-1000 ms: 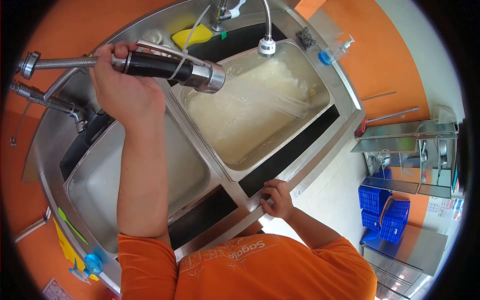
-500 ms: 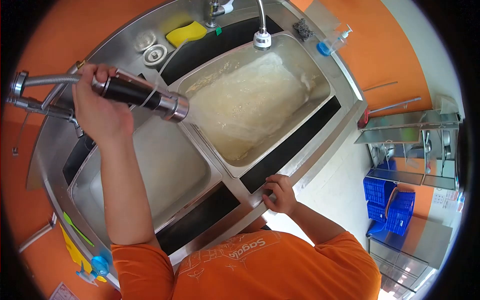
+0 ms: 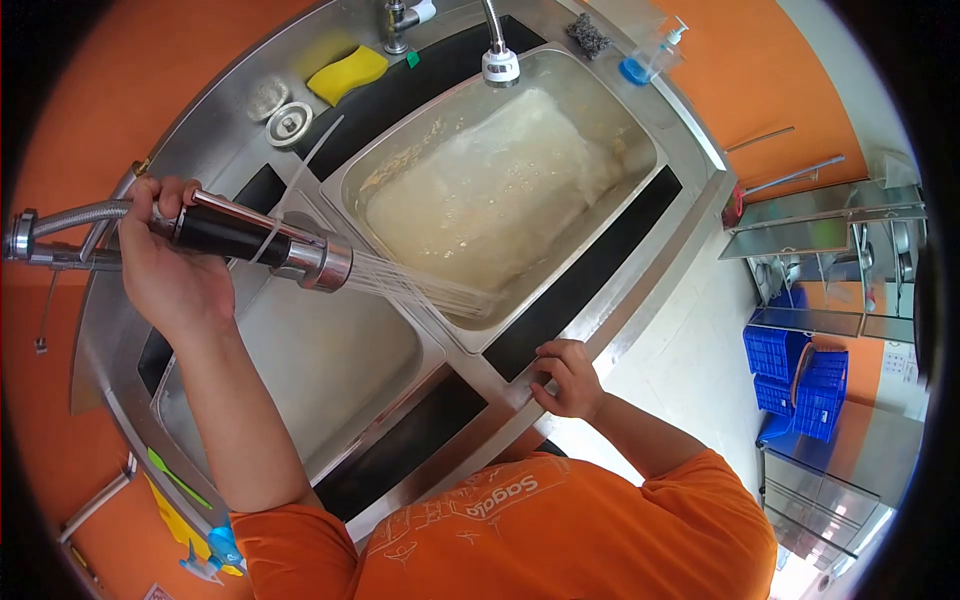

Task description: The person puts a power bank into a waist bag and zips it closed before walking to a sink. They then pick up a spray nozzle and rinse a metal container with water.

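Observation:
My left hand (image 3: pixel 180 270) is closed around the black and chrome handle of a spray faucet (image 3: pixel 255 240), held tilted above the left basin. Thin jets of water (image 3: pixel 410 283) run from its head across the divider into the near left corner of the right basin (image 3: pixel 655 125). Cloudy, pale brown water with bubbles (image 3: pixel 500 190) lies in that basin, and brown residue clings to its inner walls. By the sink's front edge (image 3: pixel 525 395), my right hand (image 3: pixel 570 380) rests with its fingers loosely curled, a gap between thumb and fingers, holding nothing.
Behind the basins are a white-tipped faucet (image 3: pixel 500 68), a yellow sponge (image 3: pixel 347 75), a metal drain strainer (image 3: pixel 289 124), a steel scourer (image 3: pixel 588 36) and a soap pump bottle (image 3: pixel 650 60). Blue crates (image 3: pixel 775 352) and metal shelving (image 3: pixel 800 240) stand off to the right.
My left hand has drawn the sprayer left and slightly down. Its spray now shows as separate jets landing nearer the basin's front left corner. My right hand stays by the edge; the view shifted slightly.

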`<state>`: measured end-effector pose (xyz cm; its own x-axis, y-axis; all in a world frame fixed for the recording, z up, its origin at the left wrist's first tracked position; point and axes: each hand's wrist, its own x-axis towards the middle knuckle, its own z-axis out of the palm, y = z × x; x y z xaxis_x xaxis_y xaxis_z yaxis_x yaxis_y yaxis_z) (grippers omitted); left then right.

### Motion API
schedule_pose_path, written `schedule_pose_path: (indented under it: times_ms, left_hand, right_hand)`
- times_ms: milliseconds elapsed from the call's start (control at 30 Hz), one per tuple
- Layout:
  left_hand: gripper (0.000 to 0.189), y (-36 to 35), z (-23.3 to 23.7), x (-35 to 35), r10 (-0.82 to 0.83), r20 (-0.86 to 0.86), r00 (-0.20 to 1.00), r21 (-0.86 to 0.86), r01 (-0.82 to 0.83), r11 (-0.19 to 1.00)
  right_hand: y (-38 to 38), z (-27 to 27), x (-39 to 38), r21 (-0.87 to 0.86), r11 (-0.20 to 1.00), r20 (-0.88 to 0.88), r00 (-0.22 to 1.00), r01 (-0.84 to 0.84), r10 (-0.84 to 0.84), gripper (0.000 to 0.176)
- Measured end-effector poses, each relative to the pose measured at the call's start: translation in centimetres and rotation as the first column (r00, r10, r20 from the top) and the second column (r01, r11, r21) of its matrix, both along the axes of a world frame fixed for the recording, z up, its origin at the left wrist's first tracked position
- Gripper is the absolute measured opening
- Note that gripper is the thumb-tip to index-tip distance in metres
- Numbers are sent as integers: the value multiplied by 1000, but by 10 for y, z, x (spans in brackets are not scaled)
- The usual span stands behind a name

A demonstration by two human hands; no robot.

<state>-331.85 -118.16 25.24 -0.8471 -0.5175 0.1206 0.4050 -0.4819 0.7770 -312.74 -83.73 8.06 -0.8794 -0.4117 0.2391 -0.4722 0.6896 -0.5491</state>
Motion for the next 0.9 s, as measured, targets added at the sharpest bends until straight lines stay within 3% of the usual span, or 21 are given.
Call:
schedule_pose_path:
  times_ms: [200, 533, 600, 900]
  left_hand:
    - [7, 2, 2, -1, 45, 6, 999, -12, -45, 999]
    - [9, -1, 4, 0, -31, 65, 997, -108, 37, 993]
    - [11, 4, 4, -6, 76, -24, 997, -127, -79, 989]
    - [8, 8, 1, -28, 171, -84, 982, -216, -186, 959]
  right_hand:
    - [0, 1, -1, -8, 1000, -4, 1000, -1, 1, 32]
    - [2, 0, -1, -33, 999, -9, 1000, -6, 6, 32]
    - [3, 0, 0, -37, 999, -11, 1000, 3, -3, 32]
    - [6, 0, 1, -55, 998, -18, 1000, 4, -5, 31]
